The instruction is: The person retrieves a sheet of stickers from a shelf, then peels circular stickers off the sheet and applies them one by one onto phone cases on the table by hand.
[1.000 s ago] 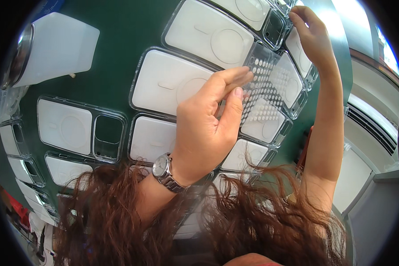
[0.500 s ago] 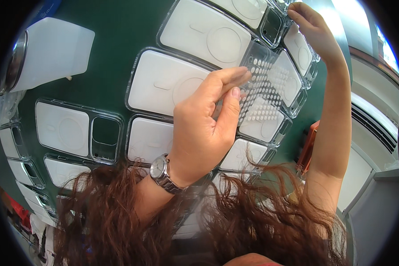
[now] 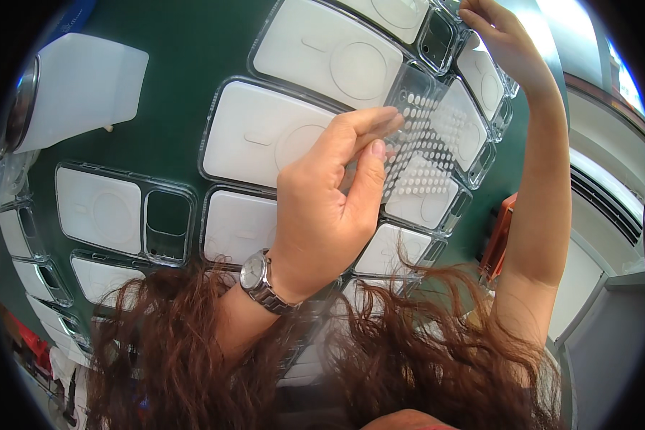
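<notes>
My left hand (image 3: 327, 190), with a metal watch (image 3: 255, 273) on its wrist, is closed in a pinch on a clear sheet of small white dots (image 3: 424, 132). The sheet hangs over several phone cases, which show through it. At the far right, my right hand (image 3: 505, 36) reaches to the top edge beside a clear phone case (image 3: 437, 39). Its fingers are drawn together at that case's end, and what lies between them is too small to tell. A large clear case with a white insert (image 3: 247, 132) lies left of my left hand.
More cases in rows cover the green table (image 3: 183, 43), including one at the left (image 3: 104, 208). A translucent white container (image 3: 89, 86) with a metal rim lies at the upper left. An orange-red object (image 3: 498, 236) sits by the right edge. Long hair hangs across the near side.
My left hand and the dotted sheet have shifted very slightly left. My right hand has moved a little up and left at the far case. Both grips look the same.
</notes>
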`<state>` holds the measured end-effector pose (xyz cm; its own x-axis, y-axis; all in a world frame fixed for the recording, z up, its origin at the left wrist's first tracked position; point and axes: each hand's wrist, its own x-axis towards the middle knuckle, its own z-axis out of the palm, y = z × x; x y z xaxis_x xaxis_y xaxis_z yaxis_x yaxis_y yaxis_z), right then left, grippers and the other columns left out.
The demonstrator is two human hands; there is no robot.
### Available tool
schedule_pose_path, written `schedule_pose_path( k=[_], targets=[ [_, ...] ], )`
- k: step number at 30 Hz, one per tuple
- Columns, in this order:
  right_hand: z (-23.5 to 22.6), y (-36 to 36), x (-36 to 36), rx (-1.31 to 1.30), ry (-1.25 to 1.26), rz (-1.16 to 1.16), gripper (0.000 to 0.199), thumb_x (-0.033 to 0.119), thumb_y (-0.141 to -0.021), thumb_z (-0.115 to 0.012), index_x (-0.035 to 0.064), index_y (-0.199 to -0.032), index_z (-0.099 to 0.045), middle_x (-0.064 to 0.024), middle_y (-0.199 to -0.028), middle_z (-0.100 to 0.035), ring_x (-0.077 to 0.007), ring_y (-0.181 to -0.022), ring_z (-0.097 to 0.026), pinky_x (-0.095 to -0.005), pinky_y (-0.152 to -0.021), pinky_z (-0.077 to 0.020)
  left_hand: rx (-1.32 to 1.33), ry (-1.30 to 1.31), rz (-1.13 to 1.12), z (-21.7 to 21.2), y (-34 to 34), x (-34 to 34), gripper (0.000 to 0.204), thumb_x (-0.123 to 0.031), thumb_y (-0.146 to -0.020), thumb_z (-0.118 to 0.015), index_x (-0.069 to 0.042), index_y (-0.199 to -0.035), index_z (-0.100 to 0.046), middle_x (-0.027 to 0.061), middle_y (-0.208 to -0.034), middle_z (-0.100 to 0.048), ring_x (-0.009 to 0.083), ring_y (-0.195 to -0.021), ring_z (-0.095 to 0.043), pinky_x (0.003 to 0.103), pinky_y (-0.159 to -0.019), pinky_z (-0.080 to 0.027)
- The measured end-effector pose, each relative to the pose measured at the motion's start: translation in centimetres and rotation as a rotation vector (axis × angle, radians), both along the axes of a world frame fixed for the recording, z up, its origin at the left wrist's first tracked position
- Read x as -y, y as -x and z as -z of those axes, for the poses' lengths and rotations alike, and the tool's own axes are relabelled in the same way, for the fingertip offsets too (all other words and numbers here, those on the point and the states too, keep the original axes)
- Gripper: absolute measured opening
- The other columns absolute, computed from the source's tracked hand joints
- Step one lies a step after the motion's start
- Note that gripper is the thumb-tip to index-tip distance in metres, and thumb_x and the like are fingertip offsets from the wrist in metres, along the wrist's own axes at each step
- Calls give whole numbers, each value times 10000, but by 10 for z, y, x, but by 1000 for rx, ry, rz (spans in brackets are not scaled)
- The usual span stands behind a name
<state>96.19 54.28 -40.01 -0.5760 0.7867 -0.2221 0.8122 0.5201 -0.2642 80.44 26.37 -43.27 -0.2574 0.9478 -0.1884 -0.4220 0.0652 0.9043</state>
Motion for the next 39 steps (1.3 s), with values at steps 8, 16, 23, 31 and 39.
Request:
schedule_pose_path(
  k=[8,16,23,31,39],
  targets=[
    [-3,8,-4,-43,-25,-6,177,138,-893,-634,-25,-956,-659,-100,-791,-648,-189,-765,-592,-334,-724,-492,17,-12,-99,0,-3,-3,244,10,-983,-529,65,-1213,-591,183,-1136,-710,220,-1064,-699,305,-870,-578],
    [-11,-7,53,-512,-107,199,205,136,-966,-624,-11,-1084,-705,-53,-975,-704,-109,-887,-621,-208,-754,-470,140,75,-50,-6,1,-1,306,-6,-980,-535,71,-1274,-579,192,-1129,-710,186,-1027,-694,281,-871,-559],
    [-17,33,181,-539,-86,-127,162,-54,-816,-687,16,-959,-718,-56,-873,-665,-147,-746,-628,-244,-611,-467,236,68,-43,-6,5,-3,285,-21,-980,-558,60,-1245,-624,157,-1111,-717,152,-998,-688,254,-866,-542],
    [-20,36,189,-544,-7,-2,134,-87,-849,-688,-34,-972,-700,-62,-924,-657,-105,-821,-572,-214,-698,-434,161,13,52,-2,14,-4,248,-51,-1012,-561,59,-1220,-636,87,-1105,-709,97,-962,-663,231,-870,-539],
    [-6,37,191,-677,18,6,96,-43,-813,-687,28,-874,-666,-24,-817,-631,-106,-652,-538,-230,-554,-406,213,60,53,-2,17,-2,205,-64,-1010,-579,52,-1160,-658,70,-1045,-719,92,-934,-666,230,-851,-542]
  ],
)
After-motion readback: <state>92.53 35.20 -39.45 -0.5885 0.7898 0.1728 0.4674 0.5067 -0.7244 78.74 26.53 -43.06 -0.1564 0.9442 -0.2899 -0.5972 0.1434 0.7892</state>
